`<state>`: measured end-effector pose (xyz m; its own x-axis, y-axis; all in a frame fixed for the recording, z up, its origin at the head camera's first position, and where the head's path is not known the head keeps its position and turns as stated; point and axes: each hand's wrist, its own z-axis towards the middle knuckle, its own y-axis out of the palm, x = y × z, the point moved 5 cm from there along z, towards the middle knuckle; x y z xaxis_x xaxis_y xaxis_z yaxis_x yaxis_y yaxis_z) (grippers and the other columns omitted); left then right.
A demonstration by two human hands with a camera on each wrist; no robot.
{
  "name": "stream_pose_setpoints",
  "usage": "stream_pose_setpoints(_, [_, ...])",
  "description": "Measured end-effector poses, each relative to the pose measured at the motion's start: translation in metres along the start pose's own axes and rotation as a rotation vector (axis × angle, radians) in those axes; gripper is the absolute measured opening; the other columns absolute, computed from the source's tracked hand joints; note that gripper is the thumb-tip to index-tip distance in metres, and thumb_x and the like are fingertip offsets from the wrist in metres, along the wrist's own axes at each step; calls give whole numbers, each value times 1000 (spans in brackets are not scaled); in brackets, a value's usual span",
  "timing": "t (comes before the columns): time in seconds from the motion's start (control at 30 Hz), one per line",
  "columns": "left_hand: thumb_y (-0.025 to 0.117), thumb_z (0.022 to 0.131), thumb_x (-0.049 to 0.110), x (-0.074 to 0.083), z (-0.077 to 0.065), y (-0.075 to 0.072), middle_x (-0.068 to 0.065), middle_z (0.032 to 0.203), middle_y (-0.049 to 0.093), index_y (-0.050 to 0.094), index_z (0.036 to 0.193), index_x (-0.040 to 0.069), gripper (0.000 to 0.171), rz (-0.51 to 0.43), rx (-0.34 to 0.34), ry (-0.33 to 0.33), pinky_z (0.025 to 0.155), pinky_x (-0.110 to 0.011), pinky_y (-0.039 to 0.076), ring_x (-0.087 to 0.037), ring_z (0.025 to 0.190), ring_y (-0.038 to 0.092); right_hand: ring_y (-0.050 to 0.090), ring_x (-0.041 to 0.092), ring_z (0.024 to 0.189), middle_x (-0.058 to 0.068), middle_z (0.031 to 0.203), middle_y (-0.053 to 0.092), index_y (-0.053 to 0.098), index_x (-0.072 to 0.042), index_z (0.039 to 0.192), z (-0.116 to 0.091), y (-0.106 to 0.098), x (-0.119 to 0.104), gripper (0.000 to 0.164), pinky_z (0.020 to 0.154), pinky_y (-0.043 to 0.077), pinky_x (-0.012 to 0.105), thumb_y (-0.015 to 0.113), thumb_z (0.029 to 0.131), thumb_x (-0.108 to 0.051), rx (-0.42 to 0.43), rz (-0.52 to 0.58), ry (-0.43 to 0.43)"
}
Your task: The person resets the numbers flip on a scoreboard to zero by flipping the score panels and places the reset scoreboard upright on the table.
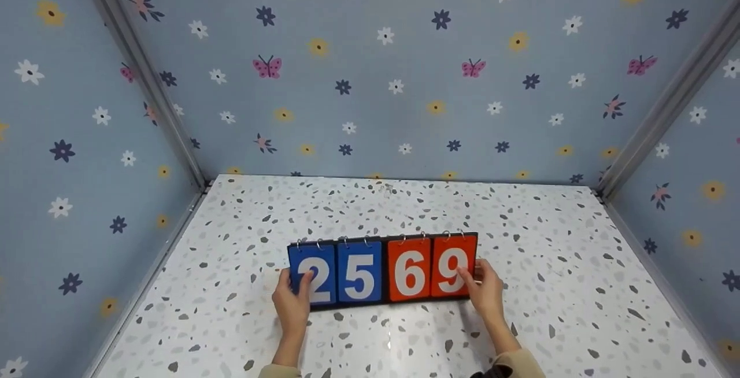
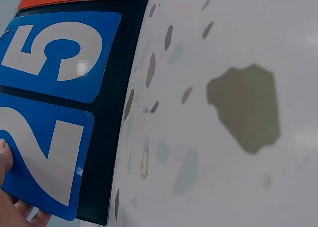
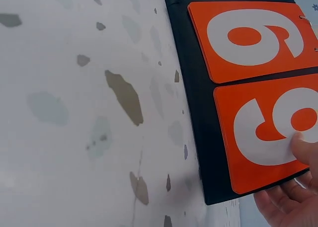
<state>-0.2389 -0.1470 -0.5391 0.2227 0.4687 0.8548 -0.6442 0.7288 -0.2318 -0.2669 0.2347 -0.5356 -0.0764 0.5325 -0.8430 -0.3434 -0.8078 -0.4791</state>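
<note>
Head view bright, light fairly even; pale sheen on speckled tabletop below number board, fine detail slightly soft. Left wrist view greyer, tabletop hazy; small glare patch on blue 5 card. Right wrist view: soft, blurred shadow beside board's lower corner.

There are two hands, one flip scoreboard, two blue cards, two red cards and three walls.
</note>
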Motion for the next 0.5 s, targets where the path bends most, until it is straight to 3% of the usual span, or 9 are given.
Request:
stream_pose_setpoints(0.3, [72,76,13,9,-12,12,-14,78,63,56,87,0,24,24,-35,-11,65,-43,44,-27,71,59,59,27,81,18,89,63,55,2,97,-15,-24,10,25,73,49,39,65,84,-17,33,-35,59])
stream_pose_setpoints(0.5, [72,77,13,16,-20,19,-10,76,62,56,86,0,22,-11,-57,3,64,-37,44,-21,68,55,59,28,82,18,88,63,55,2,96,-27,-40,16,25,73,49,39,65,84,-18,56,-52,83])
